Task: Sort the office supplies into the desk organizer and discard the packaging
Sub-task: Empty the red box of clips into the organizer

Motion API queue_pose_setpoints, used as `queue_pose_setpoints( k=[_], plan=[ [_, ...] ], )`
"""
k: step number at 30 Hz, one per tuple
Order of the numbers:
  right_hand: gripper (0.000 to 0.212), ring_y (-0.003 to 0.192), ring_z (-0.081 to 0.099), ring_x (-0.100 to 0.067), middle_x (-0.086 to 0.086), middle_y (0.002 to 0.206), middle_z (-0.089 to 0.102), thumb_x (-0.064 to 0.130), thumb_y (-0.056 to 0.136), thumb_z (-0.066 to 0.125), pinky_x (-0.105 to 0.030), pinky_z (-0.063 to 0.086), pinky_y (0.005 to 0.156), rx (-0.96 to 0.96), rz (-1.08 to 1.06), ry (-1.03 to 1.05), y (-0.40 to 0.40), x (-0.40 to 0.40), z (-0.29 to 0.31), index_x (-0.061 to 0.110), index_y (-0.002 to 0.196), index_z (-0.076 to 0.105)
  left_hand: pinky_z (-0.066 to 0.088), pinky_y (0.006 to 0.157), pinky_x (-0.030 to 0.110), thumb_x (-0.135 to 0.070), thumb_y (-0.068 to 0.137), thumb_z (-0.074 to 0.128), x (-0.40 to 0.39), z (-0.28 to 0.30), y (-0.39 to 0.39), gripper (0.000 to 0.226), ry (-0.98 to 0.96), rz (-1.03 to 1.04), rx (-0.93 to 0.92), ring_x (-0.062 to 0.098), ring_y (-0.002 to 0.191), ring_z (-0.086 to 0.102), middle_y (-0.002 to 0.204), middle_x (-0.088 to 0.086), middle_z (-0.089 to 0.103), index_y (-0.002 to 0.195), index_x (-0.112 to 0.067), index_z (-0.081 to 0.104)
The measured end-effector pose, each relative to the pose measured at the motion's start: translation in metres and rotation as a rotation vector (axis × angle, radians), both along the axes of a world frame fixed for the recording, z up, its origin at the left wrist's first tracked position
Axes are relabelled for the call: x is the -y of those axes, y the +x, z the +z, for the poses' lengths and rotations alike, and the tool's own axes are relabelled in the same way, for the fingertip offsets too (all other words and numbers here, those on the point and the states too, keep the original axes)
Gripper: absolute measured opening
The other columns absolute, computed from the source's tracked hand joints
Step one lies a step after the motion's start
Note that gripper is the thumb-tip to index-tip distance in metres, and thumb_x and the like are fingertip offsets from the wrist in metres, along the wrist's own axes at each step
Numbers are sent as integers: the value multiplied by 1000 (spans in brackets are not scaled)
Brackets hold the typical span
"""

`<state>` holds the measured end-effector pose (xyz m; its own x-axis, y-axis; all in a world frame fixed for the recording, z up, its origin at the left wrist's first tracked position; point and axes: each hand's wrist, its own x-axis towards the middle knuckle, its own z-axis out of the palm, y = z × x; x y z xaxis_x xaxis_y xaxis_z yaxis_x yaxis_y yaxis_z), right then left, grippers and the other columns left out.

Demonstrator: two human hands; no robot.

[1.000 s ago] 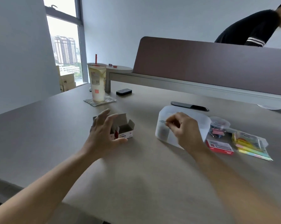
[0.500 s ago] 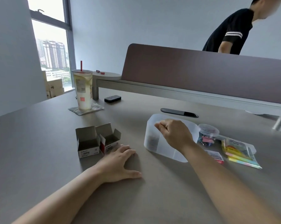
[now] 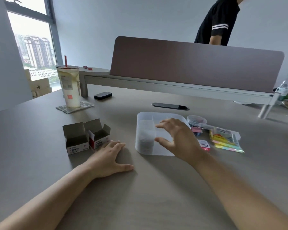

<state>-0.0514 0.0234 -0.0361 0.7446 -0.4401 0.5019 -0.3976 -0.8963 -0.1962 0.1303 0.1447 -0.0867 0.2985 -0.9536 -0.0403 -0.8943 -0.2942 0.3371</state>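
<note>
Grey desk [image 3: 156, 188]: clear organizer tray [image 3: 145, 138] under right hand [image 3: 178, 138], fingers spread, holding nothing; left hand [image 3: 106, 158] flat on desk beside two opened boxes [image 3: 85, 136].

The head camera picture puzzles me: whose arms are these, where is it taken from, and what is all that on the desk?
No machine here: a person wears a camera on the head, looking down at their own hands. The left hand lies flat on the desk, holding nothing. The right hand hovers open over a clear plastic organizer, also holding nothing. Two opened small boxes stand left of it. To its right lie a small jar of clips, a red and white packet and a pack of coloured sticky notes. A drink cup stands further back.
</note>
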Motion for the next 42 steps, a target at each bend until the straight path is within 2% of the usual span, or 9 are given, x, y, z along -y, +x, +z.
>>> queue_pose_setpoints(
  k=[5, 13, 18, 21, 24, 30, 34, 39, 42],
  plan=[
    [54, 126, 42, -27, -10, 135, 48, 38, 78, 49, -33, 30, 103, 81, -245, 50, -62, 18, -20, 12, 125, 50, 17, 115, 40, -63, 72, 54, 0, 3, -23, 88, 62, -5, 5, 18, 141, 10, 152, -4, 13, 141, -26, 13],
    [62, 142, 10, -23, -3, 154, 13, 42, 89, 45, -36, 10, 115, -261, -388, 237, -89, 54, -52, 20, 141, 19, 5, 116, 41, -65, 73, 50, 4, 4, -47, 88, 66, 11, 93, 19, 141, 9, 152, -1, 14, 141, -21, 17],
    [53, 132, 29, -26, -9, 144, 36, 40, 88, 47, -35, 21, 110, -249, -376, 208, -87, 57, -50, 16, 134, 36, 3, 117, 41, -82, 57, 37, 6, 2, -44, 106, 102, 5, 93, 17, 141, 7, 152, -4, 13, 142, -21, 14],
    [39, 117, 42, -25, -11, 127, 49, 33, 85, 54, -34, 33, 100, -200, -376, 200, -92, 52, -47, 13, 119, 50, 2, 117, 42, -70, 72, 46, 10, 2, -43, 93, 87, 13, 91, 18, 141, 4, 153, -4, 10, 143, -21, 11],
    [33, 121, 41, -26, -10, 131, 46, 27, 83, 57, -34, 34, 100, -210, -355, 213, -99, 49, -46, 13, 113, 53, 3, 116, 42, -65, 74, 47, 11, 2, -45, 89, 56, 28, 85, 18, 141, 4, 153, -4, 11, 143, -21, 11],
    [22, 112, 45, -25, -10, 114, 56, 23, 78, 65, -36, 37, 96, -129, -261, 384, -113, 32, -42, 21, 98, 56, 24, 109, 37, -50, 71, 64, 1, 3, -51, 75, -232, 95, -32, 24, 133, 24, 144, 5, 33, 134, -20, 36],
    [28, 82, 52, -4, 14, 88, 53, 10, 73, 69, -4, 41, 69, 67, -48, 487, -99, 3, -33, 23, 90, 51, 33, 95, 25, -33, 66, 74, 0, 5, -69, 65, -423, 0, -223, 17, 118, 42, 129, 3, 45, 124, -20, 47],
    [35, 77, 53, 4, 15, 85, 55, 7, 70, 72, -1, 41, 68, 120, 89, 543, -73, -19, -29, 22, 93, 51, 38, 95, 22, -22, 65, 77, 11, 7, -88, 67, -365, -120, -342, 14, 110, 50, 120, 1, 55, 124, -19, 46],
    [36, 81, 56, 0, 12, 89, 54, 8, 71, 72, -3, 45, 71, 168, 118, 576, -67, -23, -35, 22, 96, 49, 44, 81, 18, -19, 66, 77, 16, 4, -89, 52, -420, -107, -362, 18, 97, 59, 104, -1, 60, 113, -16, 55]
  ],
)
